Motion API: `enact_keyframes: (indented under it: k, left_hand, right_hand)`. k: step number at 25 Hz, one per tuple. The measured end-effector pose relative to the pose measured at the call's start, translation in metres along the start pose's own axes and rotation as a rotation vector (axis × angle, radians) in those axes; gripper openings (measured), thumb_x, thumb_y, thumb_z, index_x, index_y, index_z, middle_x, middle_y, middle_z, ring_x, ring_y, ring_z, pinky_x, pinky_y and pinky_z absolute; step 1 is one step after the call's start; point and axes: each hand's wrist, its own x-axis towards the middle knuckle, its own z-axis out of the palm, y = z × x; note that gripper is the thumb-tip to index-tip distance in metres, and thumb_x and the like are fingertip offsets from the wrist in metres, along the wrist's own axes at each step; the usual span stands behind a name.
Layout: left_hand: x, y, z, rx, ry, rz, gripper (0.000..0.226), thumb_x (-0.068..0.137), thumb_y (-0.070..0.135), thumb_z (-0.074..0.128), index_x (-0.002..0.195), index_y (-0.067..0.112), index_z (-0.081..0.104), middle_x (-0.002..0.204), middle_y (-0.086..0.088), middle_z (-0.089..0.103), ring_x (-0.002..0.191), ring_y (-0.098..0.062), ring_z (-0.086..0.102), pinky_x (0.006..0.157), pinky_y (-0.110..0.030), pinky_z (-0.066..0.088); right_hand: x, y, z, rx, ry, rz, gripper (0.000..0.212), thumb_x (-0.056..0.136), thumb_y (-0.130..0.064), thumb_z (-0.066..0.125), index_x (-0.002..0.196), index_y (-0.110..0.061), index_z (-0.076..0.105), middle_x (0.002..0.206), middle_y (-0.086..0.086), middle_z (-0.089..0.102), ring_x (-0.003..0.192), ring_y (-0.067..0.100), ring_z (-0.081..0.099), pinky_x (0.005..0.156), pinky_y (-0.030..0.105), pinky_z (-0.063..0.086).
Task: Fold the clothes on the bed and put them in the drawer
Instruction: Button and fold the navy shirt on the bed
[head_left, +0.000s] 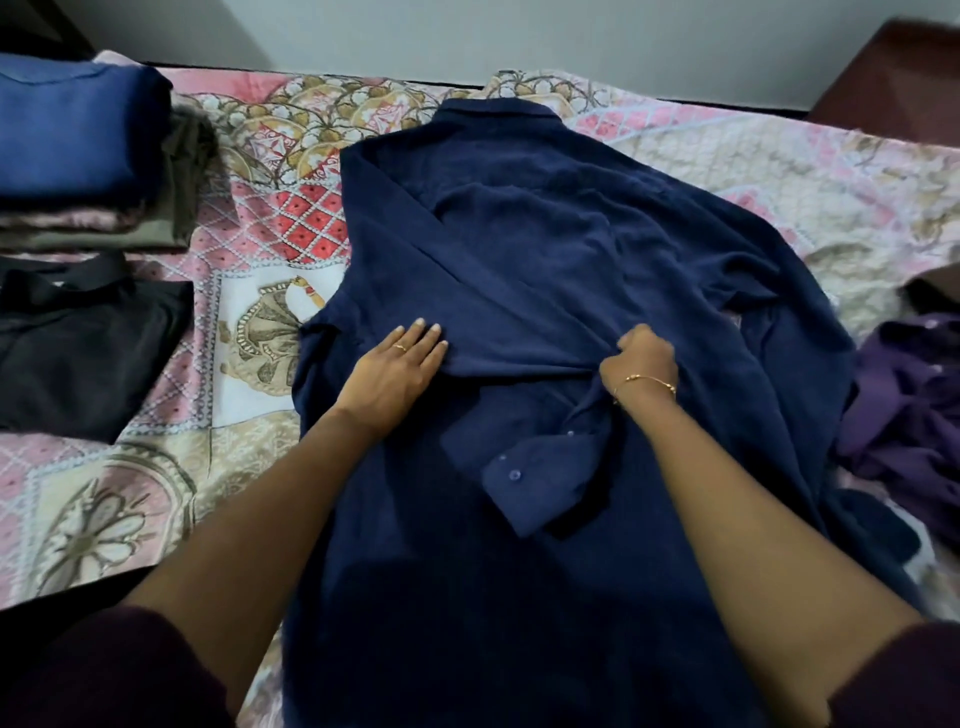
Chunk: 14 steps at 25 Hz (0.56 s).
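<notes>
Quilted bedspread, pink and cream with floral medallions, covers the bed. Item one: navy shirt, long-sleeved, lying spread at the middle of the bed, collar toward the far wall, one sleeve folded across, its buttoned cuff near me. My left hand lies flat on the fabric, fingers straight. My right hand pinches a fold of the shirt. Folded stack and black garment at left; purple clothes at right.
</notes>
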Motion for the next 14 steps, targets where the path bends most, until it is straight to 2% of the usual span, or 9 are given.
enact_keyframes:
  k: [2, 4, 5, 7, 9, 10, 12, 13, 14]
  left_hand:
    - [-0.004, 0.01, 0.001, 0.051, 0.009, -0.07, 0.052, 0.074, 0.004, 0.03, 0.113, -0.004, 0.065, 0.115, -0.021, 0.065, 0.104, -0.038, 0.063, 0.083, -0.049, 0.052]
    - [-0.005, 0.025, -0.004, 0.055, 0.017, -0.099, 0.054, 0.075, 0.008, 0.033, 0.121, 0.003, 0.06, 0.122, -0.018, 0.061, 0.111, -0.037, 0.059, 0.085, -0.048, 0.051]
    - [-0.004, 0.034, -0.008, 0.042, 0.03, -0.101, 0.05, 0.075, 0.011, 0.036, 0.12, 0.008, 0.059, 0.12, -0.015, 0.062, 0.108, -0.035, 0.058, 0.08, -0.044, 0.052]
    - [0.004, 0.055, -0.015, 0.006, 0.053, -0.091, 0.03, 0.075, 0.014, 0.042, 0.1, 0.011, 0.058, 0.097, -0.01, 0.063, 0.088, -0.029, 0.051, 0.062, -0.034, 0.046]
    - [0.015, 0.077, -0.026, -0.101, 0.031, -0.122, 0.016, 0.077, 0.013, 0.044, 0.08, 0.008, 0.059, 0.078, -0.009, 0.059, 0.075, -0.028, 0.054, 0.051, -0.032, 0.041]
    - [0.02, 0.087, -0.032, -0.215, -0.07, -0.198, 0.017, 0.083, 0.013, 0.044, 0.08, 0.006, 0.06, 0.079, -0.009, 0.059, 0.077, -0.028, 0.057, 0.053, -0.032, 0.043]
    - [0.027, 0.105, -0.043, -0.456, -0.365, -0.458, 0.024, 0.094, 0.019, 0.044, 0.091, 0.002, 0.061, 0.094, -0.011, 0.061, 0.091, -0.027, 0.058, 0.066, -0.035, 0.044]
    - [0.031, 0.112, -0.047, -0.598, -0.428, -0.638, 0.026, 0.095, 0.023, 0.046, 0.093, 0.001, 0.062, 0.096, -0.012, 0.063, 0.089, -0.027, 0.058, 0.069, -0.034, 0.044]
    - [0.036, 0.116, -0.05, -0.779, -0.442, -0.839, 0.028, 0.095, 0.024, 0.049, 0.093, 0.0, 0.062, 0.092, -0.013, 0.065, 0.082, -0.026, 0.06, 0.068, -0.032, 0.047]
  right_hand:
    - [-0.002, 0.014, -0.005, 0.165, 0.077, 0.078, 0.032, 0.083, 0.0, 0.046, 0.114, -0.004, 0.051, 0.121, 0.018, 0.055, 0.108, 0.037, 0.054, 0.088, 0.037, 0.045]
    - [-0.015, 0.02, 0.0, 0.183, 0.08, 0.014, 0.028, 0.085, -0.009, 0.051, 0.113, -0.005, 0.051, 0.122, 0.017, 0.051, 0.11, 0.036, 0.051, 0.091, 0.037, 0.041]
    - [-0.025, 0.019, 0.004, 0.164, 0.074, -0.04, 0.03, 0.085, -0.018, 0.057, 0.112, -0.005, 0.051, 0.123, 0.016, 0.048, 0.111, 0.036, 0.049, 0.09, 0.036, 0.04]
    - [-0.048, 0.018, 0.013, 0.082, 0.066, -0.127, 0.054, 0.078, -0.042, 0.068, 0.111, -0.005, 0.047, 0.121, 0.015, 0.042, 0.11, 0.034, 0.046, 0.087, 0.038, 0.041]
    - [-0.062, 0.018, 0.019, -0.103, 0.082, -0.19, 0.066, 0.074, -0.052, 0.069, 0.113, -0.006, 0.043, 0.121, 0.012, 0.04, 0.108, 0.031, 0.045, 0.082, 0.039, 0.043]
    - [-0.065, 0.021, 0.024, -0.199, 0.054, -0.21, 0.06, 0.078, -0.048, 0.066, 0.115, -0.006, 0.043, 0.121, 0.011, 0.042, 0.109, 0.03, 0.046, 0.08, 0.038, 0.044]
    - [-0.066, 0.028, 0.025, -0.23, -0.034, -0.199, 0.029, 0.088, -0.028, 0.057, 0.106, -0.006, 0.052, 0.113, 0.011, 0.053, 0.103, 0.029, 0.052, 0.075, 0.036, 0.044]
    - [-0.061, 0.033, 0.025, -0.135, -0.048, -0.154, 0.012, 0.088, -0.02, 0.054, 0.093, -0.008, 0.056, 0.101, 0.011, 0.056, 0.093, 0.029, 0.054, 0.071, 0.034, 0.043]
    - [-0.056, 0.039, 0.022, 0.032, -0.062, -0.075, 0.008, 0.085, -0.015, 0.053, 0.078, -0.012, 0.056, 0.087, 0.01, 0.055, 0.082, 0.028, 0.053, 0.067, 0.033, 0.043]
